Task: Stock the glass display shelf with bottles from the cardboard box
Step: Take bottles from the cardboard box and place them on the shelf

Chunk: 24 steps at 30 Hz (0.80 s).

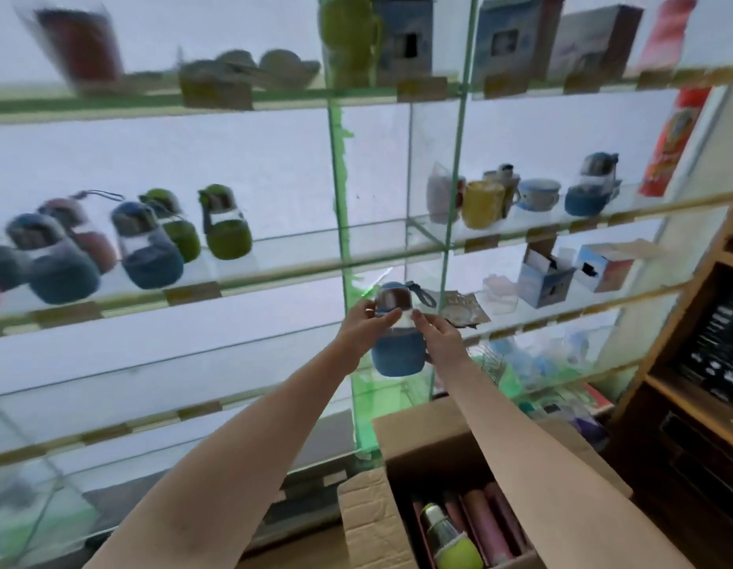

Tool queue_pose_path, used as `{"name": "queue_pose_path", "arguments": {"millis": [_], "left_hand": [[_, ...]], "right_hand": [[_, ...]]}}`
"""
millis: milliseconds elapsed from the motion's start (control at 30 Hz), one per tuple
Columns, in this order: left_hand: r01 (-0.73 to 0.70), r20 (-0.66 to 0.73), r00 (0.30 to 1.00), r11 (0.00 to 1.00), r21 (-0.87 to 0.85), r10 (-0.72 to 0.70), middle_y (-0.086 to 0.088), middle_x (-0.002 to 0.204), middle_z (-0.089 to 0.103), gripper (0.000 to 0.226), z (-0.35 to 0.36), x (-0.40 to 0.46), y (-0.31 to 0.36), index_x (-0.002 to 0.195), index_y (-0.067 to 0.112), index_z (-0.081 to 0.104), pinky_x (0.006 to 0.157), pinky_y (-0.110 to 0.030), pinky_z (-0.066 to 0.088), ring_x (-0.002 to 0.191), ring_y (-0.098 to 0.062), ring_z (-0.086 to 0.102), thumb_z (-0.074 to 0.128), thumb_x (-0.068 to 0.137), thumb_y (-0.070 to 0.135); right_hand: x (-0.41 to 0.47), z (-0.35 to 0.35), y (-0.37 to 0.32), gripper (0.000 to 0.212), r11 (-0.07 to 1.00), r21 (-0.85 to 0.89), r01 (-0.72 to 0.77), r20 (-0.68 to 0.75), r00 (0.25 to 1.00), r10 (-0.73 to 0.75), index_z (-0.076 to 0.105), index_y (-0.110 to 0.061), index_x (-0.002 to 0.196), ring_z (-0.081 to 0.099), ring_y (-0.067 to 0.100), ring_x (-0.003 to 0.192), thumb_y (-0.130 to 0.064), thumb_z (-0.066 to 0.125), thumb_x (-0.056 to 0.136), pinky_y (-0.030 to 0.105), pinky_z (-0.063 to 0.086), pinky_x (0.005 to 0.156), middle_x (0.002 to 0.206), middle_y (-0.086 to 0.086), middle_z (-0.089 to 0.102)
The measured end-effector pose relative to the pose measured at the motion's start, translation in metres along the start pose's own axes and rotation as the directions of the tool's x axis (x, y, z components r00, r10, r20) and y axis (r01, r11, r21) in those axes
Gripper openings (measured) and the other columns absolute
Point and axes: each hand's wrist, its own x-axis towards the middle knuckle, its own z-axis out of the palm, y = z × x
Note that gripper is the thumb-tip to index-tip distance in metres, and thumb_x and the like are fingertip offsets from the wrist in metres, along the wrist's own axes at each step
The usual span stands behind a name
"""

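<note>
Before the glass shelf (274,277), above the cardboard box (401,449), the blue bottle (398,347) hangs between left hand (362,330) and right hand (440,338), fingers curled around it (blurred). It could clip the shelf edge and slip.

The bottle (398,334) I hold has a clear glossy middle and a matt blue sleeve on its lower half that looks soft. The shelf (274,256) before me is smooth glass with greenish edges. Below, the box (371,523) is plain matt brown cardboard, and the rack (685,334) at right looks like brown wood.
</note>
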Motion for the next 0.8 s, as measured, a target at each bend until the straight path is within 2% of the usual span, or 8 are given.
{"name": "queue_pose_path", "arguments": {"millis": [100,200,367,467,567,700,800], "left_hand": [[-0.035,-0.096,0.995,0.999,0.006,0.036,-0.014,0.104,0.070,0.032,-0.026,-0.007,0.024,0.105,0.008,0.064,0.088,-0.043,0.053,0.090,-0.025,0.065,0.079,0.083,0.025],[-0.075,-0.164,0.984,0.997,-0.013,0.071,-0.007,0.097,0.072,0.026,-0.056,-0.017,0.045,0.100,0.016,0.066,0.084,-0.039,0.054,0.087,-0.023,0.067,0.079,0.081,0.027],[-0.127,-0.266,0.957,0.991,-0.039,0.112,-0.008,0.102,0.071,0.037,-0.110,-0.025,0.070,0.110,0.014,0.059,0.068,-0.030,0.052,0.083,-0.019,0.068,0.079,0.082,0.029],[-0.161,-0.334,0.933,0.986,-0.050,0.135,-0.007,0.108,0.070,0.041,-0.139,-0.026,0.076,0.113,0.017,0.060,0.072,-0.035,0.056,0.091,-0.022,0.069,0.079,0.080,0.033],[-0.203,-0.381,0.909,0.978,-0.047,0.171,-0.002,0.109,0.068,0.036,-0.170,-0.021,0.079,0.109,0.022,0.064,0.084,-0.040,0.056,0.099,-0.023,0.067,0.079,0.079,0.035],[-0.235,-0.405,0.893,0.971,-0.046,0.197,0.003,0.099,0.071,0.019,-0.209,-0.004,0.084,0.095,0.027,0.068,0.076,-0.032,0.055,0.091,-0.016,0.067,0.079,0.080,0.029],[-0.258,-0.423,0.879,0.965,-0.039,0.218,0.008,0.088,0.071,0.013,-0.231,0.013,0.087,0.089,0.026,0.069,0.076,-0.032,0.056,0.086,-0.014,0.068,0.079,0.081,0.027]], "right_hand": [[-0.001,0.026,-0.023,0.022,0.997,0.049,0.051,0.053,0.997,-0.054,0.070,-0.018,0.096,0.059,0.026,0.089,-0.039,0.067,0.095,0.038,0.046,0.074,0.097,0.012,0.066],[-0.005,0.056,-0.045,0.019,0.989,0.117,0.085,0.104,0.990,-0.097,0.070,-0.016,0.096,0.058,0.026,0.087,-0.035,0.068,0.095,0.037,0.045,0.073,0.094,0.009,0.066],[-0.005,0.110,-0.072,0.030,0.983,0.145,0.112,0.237,0.961,-0.145,0.071,-0.015,0.108,0.062,0.026,0.090,-0.040,0.069,0.092,0.037,0.048,0.074,0.103,0.014,0.070],[-0.004,0.145,-0.083,0.027,0.979,0.146,0.138,0.297,0.938,-0.177,0.072,-0.018,0.106,0.064,0.024,0.091,-0.042,0.068,0.093,0.036,0.049,0.074,0.109,0.013,0.071],[0.003,0.180,-0.093,0.019,0.980,0.119,0.160,0.305,0.933,-0.189,0.073,-0.023,0.099,0.063,0.020,0.084,-0.040,0.069,0.093,0.034,0.048,0.072,0.098,0.004,0.072],[0.017,0.223,-0.102,0.010,0.974,0.121,0.189,0.274,0.937,-0.216,0.072,-0.028,0.092,0.062,0.011,0.076,-0.037,0.068,0.095,0.024,0.048,0.066,0.080,-0.012,0.073],[0.026,0.251,-0.112,0.011,0.968,0.115,0.222,0.258,0.935,-0.245,0.072,-0.028,0.092,0.063,0.004,0.070,-0.036,0.066,0.096,0.015,0.047,0.056,0.076,-0.015,0.072]]}}
